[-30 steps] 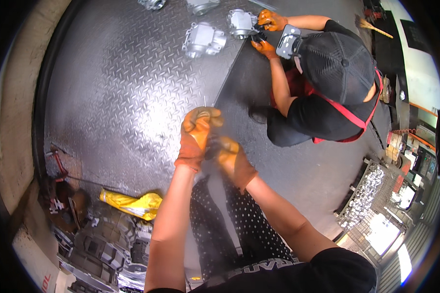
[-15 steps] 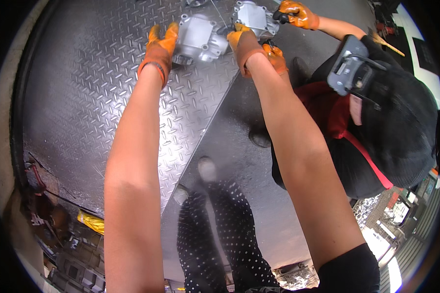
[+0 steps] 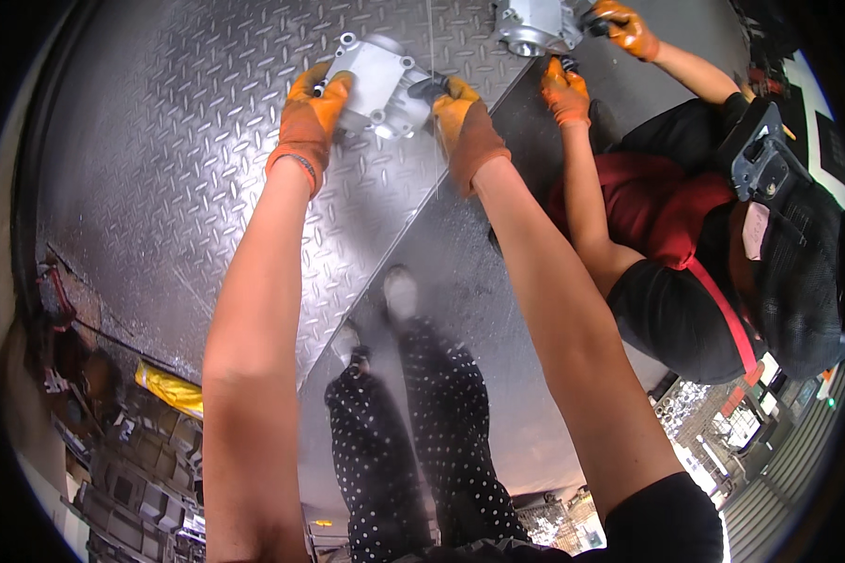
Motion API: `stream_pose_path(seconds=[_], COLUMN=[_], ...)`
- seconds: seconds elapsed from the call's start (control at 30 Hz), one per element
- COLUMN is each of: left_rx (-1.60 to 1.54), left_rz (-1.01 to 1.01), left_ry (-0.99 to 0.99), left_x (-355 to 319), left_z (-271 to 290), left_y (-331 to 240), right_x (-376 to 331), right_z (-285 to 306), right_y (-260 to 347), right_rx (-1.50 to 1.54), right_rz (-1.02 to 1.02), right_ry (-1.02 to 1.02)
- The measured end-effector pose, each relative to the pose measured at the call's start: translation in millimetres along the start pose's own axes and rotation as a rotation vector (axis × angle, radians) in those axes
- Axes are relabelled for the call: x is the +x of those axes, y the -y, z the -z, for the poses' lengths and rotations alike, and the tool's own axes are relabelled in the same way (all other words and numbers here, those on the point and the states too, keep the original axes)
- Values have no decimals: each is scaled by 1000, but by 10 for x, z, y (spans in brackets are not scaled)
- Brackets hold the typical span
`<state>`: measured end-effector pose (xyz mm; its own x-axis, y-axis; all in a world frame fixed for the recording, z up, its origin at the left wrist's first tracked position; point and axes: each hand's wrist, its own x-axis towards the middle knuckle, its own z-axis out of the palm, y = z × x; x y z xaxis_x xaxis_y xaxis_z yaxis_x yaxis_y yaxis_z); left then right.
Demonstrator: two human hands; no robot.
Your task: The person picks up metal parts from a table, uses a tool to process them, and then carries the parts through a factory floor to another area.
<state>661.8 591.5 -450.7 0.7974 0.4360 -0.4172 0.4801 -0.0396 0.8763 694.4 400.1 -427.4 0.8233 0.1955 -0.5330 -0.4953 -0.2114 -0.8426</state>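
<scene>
My two hands wear orange gloves with darker, soiled cuffs. A silver cast-metal housing point(image 3: 377, 83) with a flat face and bolt lugs is tilted above the tread-plate surface. My left hand point(image 3: 314, 113) is closed on its left edge, thumb over the face. My right hand point(image 3: 465, 127) is at its right side, fingers curled around a small dark piece point(image 3: 428, 89) whose kind I cannot make out. That piece meets or overlaps the housing's edge. A thin pale line point(image 3: 432, 38) runs down beside my right hand.
A co-worker point(image 3: 685, 206) bends close at the right. Their gloved hands point(image 3: 629, 33) are at a second silver housing point(image 3: 535, 23). The tread plate point(image 3: 178, 141) ends along a diagonal edge beside dark floor. A yellow bundle point(image 3: 171, 389) and grey machinery lie at lower left.
My housing has turned and shows its face more squarely. The co-worker and the second housing have shifted right in view, away from my right hand. My left hand now reaches farther over the face.
</scene>
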Motion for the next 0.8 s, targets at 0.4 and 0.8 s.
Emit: stream_pose_path(seconds=[0.4,0.8], left_rx=[23,17], left_rz=[-14,-100], left_ry=[-95,-70], left_x=[-505,-475], left_z=[698,763], left_y=[283,270], right_x=[-645,-842], right_z=[-609,-694], right_y=[-178,-97], right_rx=[-46,44], right_rz=[-22,-140], right_ry=[84,83])
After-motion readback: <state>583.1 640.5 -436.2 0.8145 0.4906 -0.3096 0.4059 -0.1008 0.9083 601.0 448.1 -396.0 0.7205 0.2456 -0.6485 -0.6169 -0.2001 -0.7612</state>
